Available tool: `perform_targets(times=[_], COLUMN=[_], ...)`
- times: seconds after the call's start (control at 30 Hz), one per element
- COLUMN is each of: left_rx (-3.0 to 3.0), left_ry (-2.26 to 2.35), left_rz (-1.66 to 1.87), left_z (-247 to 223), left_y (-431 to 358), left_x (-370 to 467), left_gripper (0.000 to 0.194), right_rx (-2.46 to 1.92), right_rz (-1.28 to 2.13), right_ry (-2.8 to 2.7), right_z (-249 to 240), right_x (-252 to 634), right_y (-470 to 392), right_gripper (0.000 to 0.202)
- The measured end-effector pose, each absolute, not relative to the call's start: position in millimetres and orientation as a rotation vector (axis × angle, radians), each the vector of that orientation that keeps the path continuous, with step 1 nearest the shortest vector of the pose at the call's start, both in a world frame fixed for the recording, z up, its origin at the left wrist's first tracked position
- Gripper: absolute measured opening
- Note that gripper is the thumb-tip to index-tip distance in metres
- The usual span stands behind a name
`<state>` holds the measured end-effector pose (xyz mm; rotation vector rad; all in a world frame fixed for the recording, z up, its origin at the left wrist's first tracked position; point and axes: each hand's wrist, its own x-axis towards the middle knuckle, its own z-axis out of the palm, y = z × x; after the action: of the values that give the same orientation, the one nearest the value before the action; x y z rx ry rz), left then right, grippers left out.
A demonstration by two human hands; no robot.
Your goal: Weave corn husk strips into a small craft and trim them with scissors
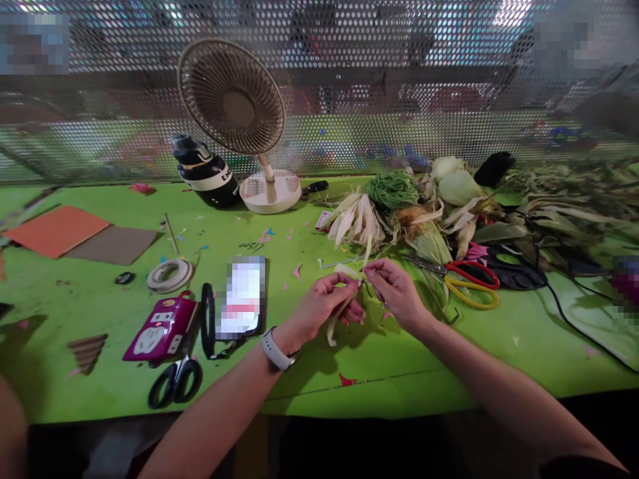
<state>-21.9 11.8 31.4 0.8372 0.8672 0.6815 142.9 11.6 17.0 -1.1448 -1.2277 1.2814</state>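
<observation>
Both hands meet over the green table, working on a pale strip of corn husk (333, 327). My left hand (327, 303), with a watch on its wrist, pinches the strip between thumb and fingers, and one end hangs below. Close beside it, my right hand (394, 289) is closed with its fingertips pinched on the upper part of the husk strip. Whether the strip is knotted or folded between the fingertips is too small to tell. Beyond the hands lies a bundle of dry corn husks (357, 219), with a coil of green string (394, 191) behind it.
Red-and-yellow-handled scissors (472, 283) lie right of my right hand. Husks and leaves (564, 199) heap at the back right, near a black cable (569, 319). Leftward are a phone (242, 299), purple pouch (162, 326), black scissors (174, 382), tape roll (170, 274), bottle (210, 176) and fan (269, 193).
</observation>
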Motion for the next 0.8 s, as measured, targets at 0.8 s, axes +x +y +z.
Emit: perform_targets(times=[0.8], left_rx=[0.910], left_ry=[1.019], left_rz=[1.003], left_z=[28.6], left_y=[14.5], left_x=[-21.2], left_gripper=[0.021], right_rx=[-1.217], right_rz=[1.033], right_ry=[-1.645], right_z=[19.2], right_x=[143.3], right_y=[1.3], right_gripper=[0.022])
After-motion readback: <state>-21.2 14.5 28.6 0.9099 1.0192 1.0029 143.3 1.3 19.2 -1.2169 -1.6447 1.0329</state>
